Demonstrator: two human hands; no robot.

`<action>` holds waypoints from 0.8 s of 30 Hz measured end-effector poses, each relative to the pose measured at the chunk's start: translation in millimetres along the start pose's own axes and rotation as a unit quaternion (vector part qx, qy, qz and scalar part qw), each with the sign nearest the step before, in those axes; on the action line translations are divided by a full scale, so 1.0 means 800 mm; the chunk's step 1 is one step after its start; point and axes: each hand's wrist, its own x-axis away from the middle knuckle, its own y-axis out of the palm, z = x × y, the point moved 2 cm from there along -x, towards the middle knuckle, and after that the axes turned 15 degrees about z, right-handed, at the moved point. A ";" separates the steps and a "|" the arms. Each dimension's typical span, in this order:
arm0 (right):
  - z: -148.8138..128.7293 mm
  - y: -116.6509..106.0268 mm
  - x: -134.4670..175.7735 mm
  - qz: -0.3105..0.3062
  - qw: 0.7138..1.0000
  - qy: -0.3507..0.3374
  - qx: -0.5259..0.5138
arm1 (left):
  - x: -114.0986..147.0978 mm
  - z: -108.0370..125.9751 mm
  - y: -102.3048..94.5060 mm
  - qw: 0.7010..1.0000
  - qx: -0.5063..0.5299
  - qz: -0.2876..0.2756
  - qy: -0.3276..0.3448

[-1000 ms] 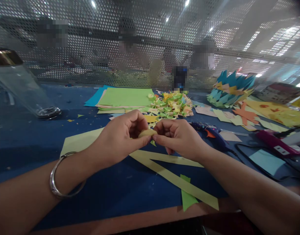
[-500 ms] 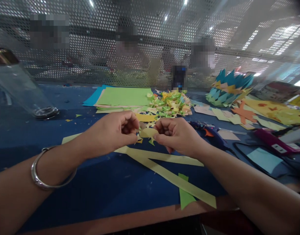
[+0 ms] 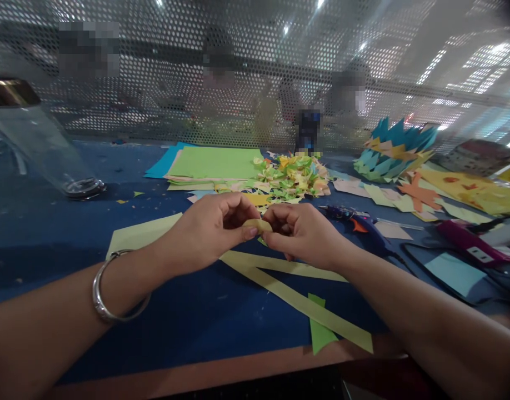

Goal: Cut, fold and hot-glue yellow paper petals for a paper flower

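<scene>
A small pale yellow paper piece (image 3: pixel 260 225) is held up over the blue table. My left hand (image 3: pixel 221 228), with a silver bangle on its wrist, pinches the piece's left side between thumb and fingers. On its right side my right hand (image 3: pixel 299 229) is closed, fingertips on the paper and the other fingers curled. Beneath the hands lie two long pale yellow paper strips (image 3: pixel 305 297), meeting at their left ends. A green paper scrap (image 3: pixel 319 336) sits partly under the lower strip. Just behind the hands is an orange-yellow paper piece (image 3: pixel 257 199).
Stacked green paper (image 3: pixel 217 162) and a heap of small cut paper pieces (image 3: pixel 294 175) lie behind. To the right are a blue glue gun (image 3: pixel 359 222) with its cord, a purple power strip (image 3: pixel 471 244) and a paper crown (image 3: pixel 394 150). A glass bottle (image 3: pixel 50 144) stands at left.
My left hand has moved right, close to my right hand, and now pinches the yellow paper piece. Less of the piece shows between the fingers. The view has shifted slightly.
</scene>
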 end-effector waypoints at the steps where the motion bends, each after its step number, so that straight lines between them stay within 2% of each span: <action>1: 0.000 0.000 0.000 0.004 1.000 -0.006 0.006 | 0.000 0.001 0.000 1.000 -0.003 -0.003 0.000; 5: 0.001 -0.006 -0.003 0.031 0.999 -0.016 0.033 | -0.002 0.003 -0.004 1.000 -0.013 0.003 -0.018; 9: 0.003 -0.016 -0.006 0.095 0.993 -0.039 0.051 | -0.006 -0.004 -0.006 0.993 0.081 0.036 -0.083; 14: 0.000 -0.012 0.000 0.143 0.973 -0.151 0.101 | -0.007 -0.012 -0.003 0.957 0.194 0.102 -0.188; 19: -0.009 -0.005 0.007 0.139 0.939 -0.273 0.159 | -0.004 -0.009 0.003 0.927 0.273 0.137 -0.218; 24: -0.011 0.001 0.009 0.136 0.914 -0.326 0.200 | 0.007 -0.005 0.015 0.904 0.320 0.140 -0.246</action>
